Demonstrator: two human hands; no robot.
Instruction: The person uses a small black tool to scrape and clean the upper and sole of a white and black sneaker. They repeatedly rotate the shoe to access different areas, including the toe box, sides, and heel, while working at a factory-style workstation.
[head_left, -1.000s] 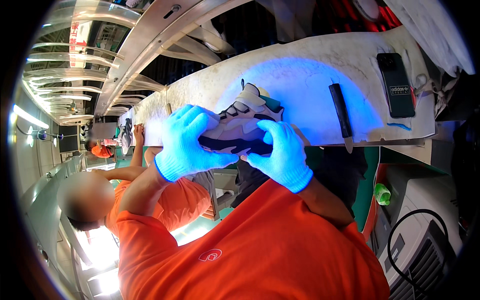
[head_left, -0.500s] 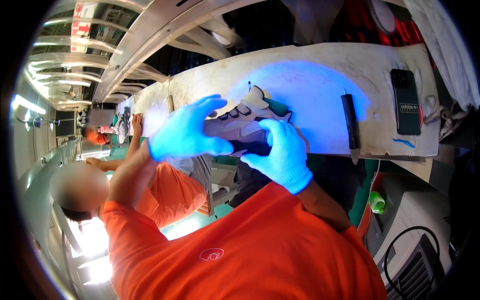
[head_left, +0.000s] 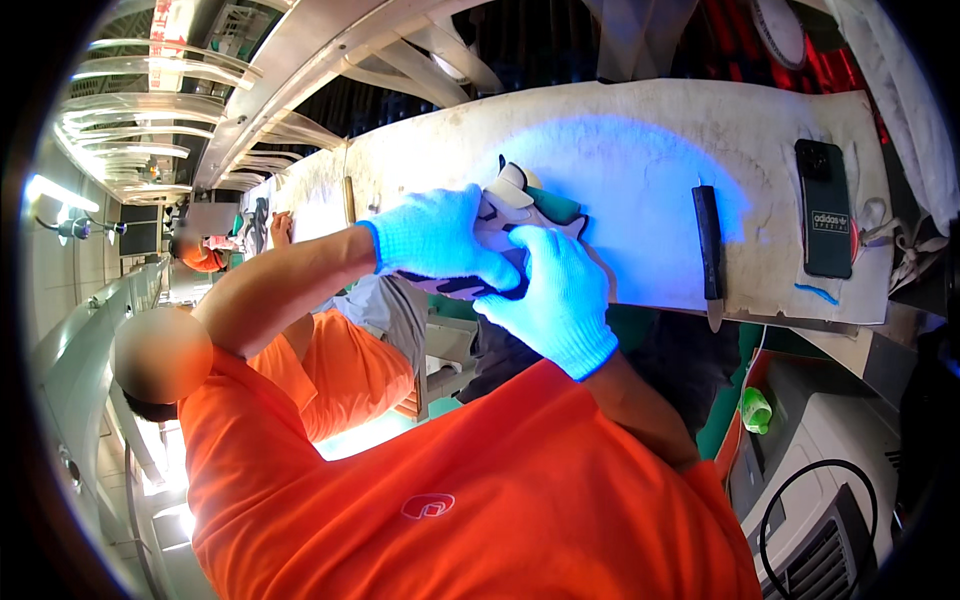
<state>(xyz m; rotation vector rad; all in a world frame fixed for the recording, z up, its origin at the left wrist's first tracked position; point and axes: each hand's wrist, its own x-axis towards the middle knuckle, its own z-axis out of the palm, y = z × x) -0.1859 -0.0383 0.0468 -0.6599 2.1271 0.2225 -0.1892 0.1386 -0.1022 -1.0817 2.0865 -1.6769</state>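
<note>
The blue-lit, knit-gloved left hand (head_left: 432, 235) gripped a grey-and-black sneaker (head_left: 497, 238) at its three o'clock; the matching right hand (head_left: 560, 298) clasped it too, at its eleven. Toward two o'clock lay a black-handled knife (head_left: 709, 240), then a dark rectangular phone (head_left: 824, 190) with pale lettering (head_left: 830, 222).

You wore an orange short-sleeved T-shirt (head_left: 500, 510), softly creased across the front; a small rounded emblem (head_left: 428, 506) in pale outline marked its chest; your left glove (head_left: 430, 237) and right glove (head_left: 560, 297) were knitted fabric and looked bright blue; each had a snug cuff with a deeper blue edge at the wrist; your forearms (head_left: 290, 276) were bare.
</note>
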